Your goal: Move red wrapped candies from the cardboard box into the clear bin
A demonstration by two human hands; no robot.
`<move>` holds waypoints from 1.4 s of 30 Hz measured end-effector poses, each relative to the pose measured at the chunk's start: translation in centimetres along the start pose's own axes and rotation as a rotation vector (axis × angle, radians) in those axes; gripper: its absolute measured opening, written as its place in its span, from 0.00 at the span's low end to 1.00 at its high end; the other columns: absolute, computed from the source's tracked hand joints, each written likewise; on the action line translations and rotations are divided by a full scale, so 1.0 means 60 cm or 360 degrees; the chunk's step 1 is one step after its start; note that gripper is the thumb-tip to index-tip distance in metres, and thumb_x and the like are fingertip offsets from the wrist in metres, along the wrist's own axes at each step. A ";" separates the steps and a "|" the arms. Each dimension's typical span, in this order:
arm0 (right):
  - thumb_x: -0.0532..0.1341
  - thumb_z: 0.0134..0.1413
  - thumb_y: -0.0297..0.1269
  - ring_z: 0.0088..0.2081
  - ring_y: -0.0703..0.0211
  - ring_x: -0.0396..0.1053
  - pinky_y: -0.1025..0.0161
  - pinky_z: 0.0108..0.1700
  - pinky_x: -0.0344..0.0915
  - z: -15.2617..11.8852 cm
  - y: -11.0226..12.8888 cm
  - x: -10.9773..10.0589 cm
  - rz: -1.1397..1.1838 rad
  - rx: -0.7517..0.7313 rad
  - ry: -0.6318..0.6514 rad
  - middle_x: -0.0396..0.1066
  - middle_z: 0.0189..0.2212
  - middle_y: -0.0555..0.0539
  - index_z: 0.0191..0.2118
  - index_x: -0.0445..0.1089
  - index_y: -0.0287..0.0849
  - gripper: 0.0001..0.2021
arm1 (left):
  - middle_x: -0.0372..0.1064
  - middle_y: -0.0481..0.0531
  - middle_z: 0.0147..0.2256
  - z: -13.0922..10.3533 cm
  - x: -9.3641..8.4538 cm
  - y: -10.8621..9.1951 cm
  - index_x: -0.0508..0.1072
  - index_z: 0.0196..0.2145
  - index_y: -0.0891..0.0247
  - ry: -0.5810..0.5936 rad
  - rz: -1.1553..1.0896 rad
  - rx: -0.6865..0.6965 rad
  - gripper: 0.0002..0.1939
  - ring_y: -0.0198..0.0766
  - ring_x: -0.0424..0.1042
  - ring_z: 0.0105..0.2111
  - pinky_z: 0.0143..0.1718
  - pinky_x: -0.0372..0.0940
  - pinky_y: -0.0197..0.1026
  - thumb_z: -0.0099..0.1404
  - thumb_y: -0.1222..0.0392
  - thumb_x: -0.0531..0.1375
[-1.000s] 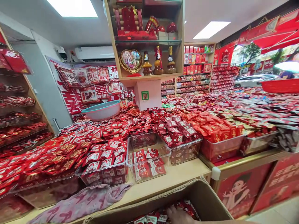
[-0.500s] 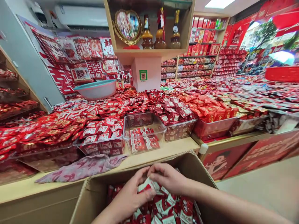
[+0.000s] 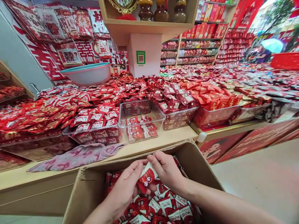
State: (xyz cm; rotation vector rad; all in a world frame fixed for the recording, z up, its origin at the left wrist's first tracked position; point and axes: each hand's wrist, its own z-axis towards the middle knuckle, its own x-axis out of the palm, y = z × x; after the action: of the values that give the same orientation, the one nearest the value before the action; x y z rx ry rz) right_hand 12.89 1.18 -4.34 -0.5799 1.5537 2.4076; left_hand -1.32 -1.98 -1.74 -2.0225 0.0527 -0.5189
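Over the open cardboard box (image 3: 91, 175), my left hand (image 3: 127, 183) and my right hand (image 3: 169, 171) both grip a small red and white packet (image 3: 147, 178) with a cartoon couple printed on it. My left fingers curl beneath and around its left side. My right thumb and fingers pinch its upper right corner. Many like packets (image 3: 163, 203) fill the box below. Beyond the box, a clear plastic bin (image 3: 141, 123) on the counter holds a few flat rows of similar red and white packets.
A crumpled lilac cloth (image 3: 77, 157) lies on the counter's front edge (image 3: 179, 134). Heaped bins of red packets (image 3: 100, 119) flank the clear bin. A blue-rimmed basin (image 3: 87, 74) rests on the heap behind, and a shelf (image 3: 149, 28) overhangs the counter.
The view has tipped downward. My hands have turned the packet so its printed front shows more, and my right hand has shifted to its upper corner.
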 end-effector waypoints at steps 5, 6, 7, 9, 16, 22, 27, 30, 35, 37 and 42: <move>0.50 0.53 0.41 0.28 0.65 0.59 0.66 0.32 0.57 -0.013 0.001 -0.024 0.0010 -0.0629 0.0163 0.63 0.23 0.48 0.26 0.64 0.40 0.13 | 0.70 0.50 0.29 -0.003 -0.019 0.000 0.67 0.39 0.61 -0.0011 -0.0257 -0.0192 0.17 0.30 0.68 0.24 0.25 0.60 0.32 0.56 0.48 0.54; 0.51 0.53 0.42 0.32 0.63 0.60 0.65 0.35 0.58 -0.016 0.005 -0.026 0.0084 -0.0599 0.0141 0.64 0.27 0.46 0.29 0.65 0.40 0.11 | 0.70 0.48 0.28 -0.003 -0.019 0.000 0.67 0.39 0.60 -0.0135 -0.0223 -0.0060 0.15 0.29 0.68 0.25 0.26 0.60 0.31 0.54 0.52 0.57; 0.51 0.52 0.42 0.35 0.62 0.61 0.64 0.38 0.59 -0.018 0.008 -0.025 0.0170 -0.0483 0.0086 0.64 0.30 0.45 0.33 0.64 0.41 0.11 | 0.70 0.47 0.29 -0.002 -0.018 0.001 0.67 0.39 0.59 -0.0267 -0.0163 0.0092 0.15 0.30 0.68 0.26 0.28 0.61 0.32 0.53 0.55 0.60; 0.51 0.52 0.44 0.36 0.62 0.61 0.64 0.38 0.60 -0.020 0.011 -0.018 0.0386 -0.0066 0.0007 0.63 0.34 0.45 0.39 0.61 0.41 0.13 | 0.70 0.47 0.31 0.001 -0.015 0.002 0.66 0.39 0.60 -0.0485 0.0006 0.0361 0.17 0.31 0.68 0.30 0.32 0.63 0.33 0.50 0.57 0.62; 0.49 0.51 0.50 0.18 0.71 0.47 0.71 0.20 0.50 -0.016 -0.002 0.006 0.0743 0.0554 0.0144 0.48 0.16 0.55 0.21 0.50 0.41 0.19 | 0.70 0.47 0.29 0.004 -0.011 0.013 0.65 0.39 0.62 -0.0658 0.0176 0.0508 0.22 0.32 0.69 0.29 0.31 0.64 0.33 0.45 0.57 0.65; 0.49 0.51 0.49 0.19 0.71 0.48 0.70 0.21 0.51 -0.018 -0.006 -0.003 0.0593 0.0459 0.0115 0.47 0.16 0.55 0.19 0.49 0.40 0.19 | 0.71 0.48 0.32 0.006 -0.017 0.016 0.64 0.41 0.61 -0.0594 0.0079 0.0391 0.23 0.34 0.69 0.33 0.35 0.64 0.36 0.47 0.57 0.64; 0.53 0.49 0.47 0.24 0.69 0.55 0.70 0.26 0.56 -0.014 -0.009 -0.008 0.0618 0.0418 0.0293 0.57 0.20 0.53 0.23 0.59 0.38 0.16 | 0.70 0.47 0.31 0.006 -0.017 0.020 0.60 0.40 0.60 -0.0491 0.0231 0.0314 0.21 0.34 0.69 0.29 0.31 0.65 0.37 0.50 0.55 0.61; 0.59 0.44 0.44 0.32 0.65 0.61 0.67 0.34 0.59 -0.010 -0.010 -0.019 0.0594 0.0315 0.0470 0.66 0.30 0.49 0.37 0.64 0.38 0.16 | 0.70 0.46 0.30 0.003 -0.020 0.016 0.57 0.42 0.59 -0.0437 0.0453 0.0375 0.22 0.34 0.69 0.31 0.33 0.63 0.36 0.51 0.57 0.61; 0.61 0.41 0.44 0.25 0.68 0.60 0.69 0.28 0.57 -0.010 -0.009 -0.019 0.0806 0.0522 0.0607 0.65 0.23 0.51 0.28 0.64 0.37 0.14 | 0.70 0.49 0.33 0.001 -0.020 0.007 0.51 0.48 0.57 -0.0360 0.0306 0.0422 0.28 0.35 0.69 0.32 0.35 0.63 0.37 0.52 0.59 0.60; 0.62 0.39 0.45 0.23 0.69 0.59 0.69 0.26 0.56 -0.011 -0.007 -0.013 0.0954 0.0644 0.0454 0.64 0.21 0.52 0.26 0.61 0.37 0.15 | 0.69 0.50 0.38 0.003 -0.017 0.008 0.52 0.47 0.56 -0.0342 0.0158 0.0449 0.29 0.36 0.69 0.36 0.38 0.62 0.38 0.51 0.60 0.62; 0.61 0.41 0.43 0.27 0.68 0.61 0.68 0.29 0.59 -0.007 -0.003 -0.015 0.0851 0.0527 0.0428 0.65 0.27 0.49 0.32 0.62 0.37 0.15 | 0.68 0.49 0.38 0.007 -0.013 0.018 0.50 0.48 0.55 -0.0289 0.0289 0.0400 0.29 0.33 0.68 0.34 0.38 0.61 0.37 0.53 0.62 0.60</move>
State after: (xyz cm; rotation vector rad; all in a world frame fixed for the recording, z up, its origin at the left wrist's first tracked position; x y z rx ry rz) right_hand 13.85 0.89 -4.26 -0.4784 2.4255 2.3953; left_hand -1.68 -1.97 -3.13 -1.7897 0.0571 -0.2143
